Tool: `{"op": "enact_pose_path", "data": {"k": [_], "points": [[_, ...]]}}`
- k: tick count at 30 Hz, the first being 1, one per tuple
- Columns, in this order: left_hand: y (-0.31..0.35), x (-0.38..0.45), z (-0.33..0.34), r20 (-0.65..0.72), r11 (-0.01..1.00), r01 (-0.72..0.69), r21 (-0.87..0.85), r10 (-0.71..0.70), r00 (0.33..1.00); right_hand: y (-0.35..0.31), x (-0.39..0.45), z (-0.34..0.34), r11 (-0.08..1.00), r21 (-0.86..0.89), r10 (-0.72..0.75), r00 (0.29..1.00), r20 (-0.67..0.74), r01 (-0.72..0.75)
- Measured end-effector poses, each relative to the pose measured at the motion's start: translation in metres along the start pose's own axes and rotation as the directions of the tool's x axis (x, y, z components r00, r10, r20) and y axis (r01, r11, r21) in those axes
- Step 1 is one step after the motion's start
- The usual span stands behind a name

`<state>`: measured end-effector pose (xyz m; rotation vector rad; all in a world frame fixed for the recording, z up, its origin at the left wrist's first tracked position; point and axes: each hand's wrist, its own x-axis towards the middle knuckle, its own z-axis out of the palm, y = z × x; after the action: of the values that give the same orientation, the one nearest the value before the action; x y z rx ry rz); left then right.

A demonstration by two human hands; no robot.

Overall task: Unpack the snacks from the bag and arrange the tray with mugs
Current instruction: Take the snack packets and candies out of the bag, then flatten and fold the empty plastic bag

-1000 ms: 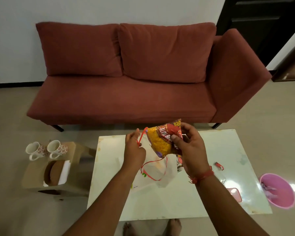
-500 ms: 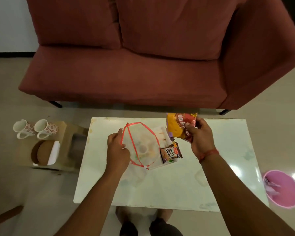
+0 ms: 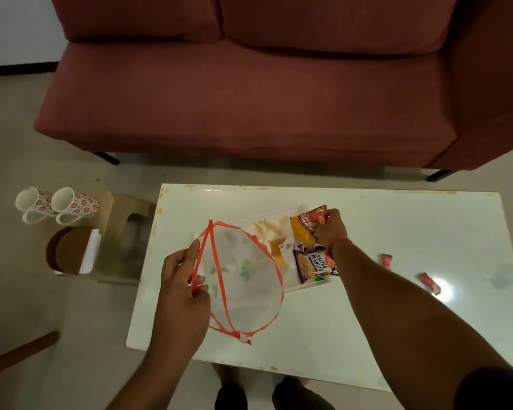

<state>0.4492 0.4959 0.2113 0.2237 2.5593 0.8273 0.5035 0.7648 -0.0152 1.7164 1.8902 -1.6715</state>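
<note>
My left hand (image 3: 182,287) pinches the red-trimmed rim of a translucent white bag (image 3: 243,279), holding its mouth wide over the white table (image 3: 367,321). My right hand (image 3: 330,230) grips a yellow-and-red snack packet (image 3: 305,232) low over a white tray (image 3: 305,287) that lies partly hidden behind the bag. A salted peanuts packet (image 3: 313,266) lies on the tray just below my right wrist. Two flowered white mugs (image 3: 57,204) lie on a small beige stool (image 3: 113,229) to the table's left.
Two small red sachets (image 3: 430,282) lie on the table's right side. Brown coasters and white napkins (image 3: 71,254) sit on the stool beside the mugs. A dark red sofa (image 3: 249,99) stands behind the table. A wooden leg (image 3: 18,355) crosses the floor at lower left.
My right hand has brought the yellow-and-red packet down from the air onto the tray beside the peanuts. My left hand has pulled the bag's mouth open and toward me. The camera tilted downward.
</note>
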Motion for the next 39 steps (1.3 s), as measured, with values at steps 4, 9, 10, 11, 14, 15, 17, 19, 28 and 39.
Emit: {"op": "enact_pose_path", "data": {"k": [4,9,10,11,14,15,17,19,28,39], "points": [[-0.007,-0.001,0.005,0.013,1.000,0.010,0.005,-0.010,1.000,0.006,0.020,0.012,0.999,-0.044,-0.028,1.000,0.007,0.028],[-0.009,0.000,0.008,0.029,1.000,-0.004,0.002,0.004,1.000,0.011,0.029,0.013,0.984,-0.156,-0.099,0.992,-0.079,0.086],[-0.010,0.000,0.008,0.034,1.000,-0.010,-0.003,0.010,0.999,0.012,0.029,0.011,0.973,-0.210,-0.120,0.989,-0.082,0.101],[-0.011,0.000,0.008,0.042,1.000,-0.015,-0.007,0.015,0.999,0.013,0.028,0.009,0.956,-0.274,-0.132,0.989,-0.070,0.108],[-0.012,0.000,0.006,0.066,0.998,-0.043,-0.035,0.046,0.997,0.014,0.016,-0.003,0.894,-0.427,-0.172,0.984,-0.049,0.135],[-0.010,0.000,0.004,0.075,0.997,-0.055,-0.050,0.059,0.995,0.011,0.007,-0.008,0.888,-0.430,-0.211,0.975,-0.071,0.161],[-0.006,-0.003,-0.003,0.105,0.993,-0.081,-0.091,0.090,0.990,0.002,-0.019,-0.015,0.905,-0.325,-0.314,0.946,-0.079,0.273],[0.000,-0.005,-0.014,0.151,0.987,-0.111,-0.117,0.128,0.980,-0.012,-0.057,-0.022,0.863,-0.233,-0.449,0.892,0.055,0.449],[0.058,-0.004,-0.121,0.447,0.936,-0.171,-0.309,0.302,0.842,-0.118,-0.250,-0.061,0.768,-0.022,-0.515,0.639,0.572,0.640],[0.066,0.034,-0.246,0.418,0.247,0.342,-0.907,0.429,0.801,-0.205,-0.384,-0.039,0.630,0.550,-0.637,0.770,-0.040,0.549]]}}
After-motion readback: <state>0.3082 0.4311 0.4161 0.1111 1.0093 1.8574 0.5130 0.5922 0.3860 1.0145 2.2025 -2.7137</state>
